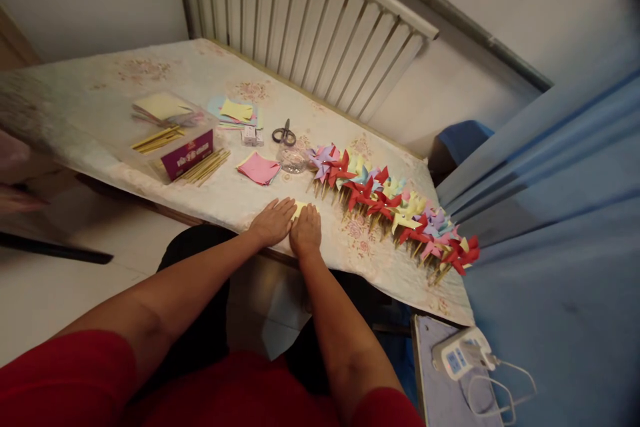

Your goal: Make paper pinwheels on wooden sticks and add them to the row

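A small piece of yellow paper (299, 209) lies near the front edge of the table, mostly covered by my hands. My left hand (273, 221) rests flat on its left side, fingers stretched out and together. Pressed down beside it, my right hand (306, 230) covers the right part, its fingers also straight. Just beyond is a stack of pink paper squares (259, 167). To the right of that stack sits a clear container of small shiny pieces (293, 160), with black-handled scissors (285, 134) behind it. Many finished paper pinwheels (385, 200) on sticks lie in a row to the right.
At the left, a clear bin with a purple label (188, 155) holds paper and sticks; more thin sticks (206, 167) lie beside it. Coloured paper sheets (236, 111) and small white boxes (253, 137) stand farther back. A radiator (310, 20) borders the table; another person's hand (20, 200) shows at left.
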Demonstrator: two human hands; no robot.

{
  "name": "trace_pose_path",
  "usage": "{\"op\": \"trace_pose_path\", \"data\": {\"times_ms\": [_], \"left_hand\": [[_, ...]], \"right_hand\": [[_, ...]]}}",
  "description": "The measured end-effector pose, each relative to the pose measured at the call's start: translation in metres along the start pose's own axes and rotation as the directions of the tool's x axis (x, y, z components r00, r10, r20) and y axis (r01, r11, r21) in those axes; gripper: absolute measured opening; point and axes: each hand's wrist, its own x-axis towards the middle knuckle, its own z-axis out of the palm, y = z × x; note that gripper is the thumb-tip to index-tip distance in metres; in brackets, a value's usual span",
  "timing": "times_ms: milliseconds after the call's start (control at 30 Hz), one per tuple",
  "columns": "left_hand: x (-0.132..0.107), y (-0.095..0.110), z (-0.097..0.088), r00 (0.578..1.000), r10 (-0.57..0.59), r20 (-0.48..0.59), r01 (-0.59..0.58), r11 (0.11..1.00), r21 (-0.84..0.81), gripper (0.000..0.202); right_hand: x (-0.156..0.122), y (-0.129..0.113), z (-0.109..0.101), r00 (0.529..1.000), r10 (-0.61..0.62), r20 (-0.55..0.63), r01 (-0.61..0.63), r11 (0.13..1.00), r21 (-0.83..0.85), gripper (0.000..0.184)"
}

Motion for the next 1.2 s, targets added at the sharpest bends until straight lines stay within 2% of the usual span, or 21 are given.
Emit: {"op": "trace_pose_path", "data": {"times_ms": [267, 600, 767, 1200], "left_hand": [[0.001, -0.002, 0.002, 1.000, 0.006, 0.013, -0.006, 1.000, 0.000, 0.054], [0.000, -0.007, -0.002, 0.998, 0.022, 0.051, -0.023, 0.999, 0.023, 0.053], [0.001, -0.011, -0.004, 0.996, 0.048, 0.077, -0.051, 0.998, 0.039, 0.055], [0.000, -0.007, -0.007, 0.995, 0.014, 0.096, -0.018, 0.999, 0.037, 0.054]], "right_hand": [[-0.001, 0.010, -0.003, 0.998, -0.026, 0.050, 0.026, 1.000, -0.005, 0.059], [-0.004, 0.026, -0.005, 0.998, -0.064, 0.029, 0.065, 0.998, -0.021, 0.067], [-0.006, 0.029, -0.005, 0.996, -0.084, 0.023, 0.085, 0.996, -0.038, 0.068], [-0.010, 0.029, -0.006, 0.997, -0.077, 0.011, 0.078, 0.996, -0.041, 0.067]]}}
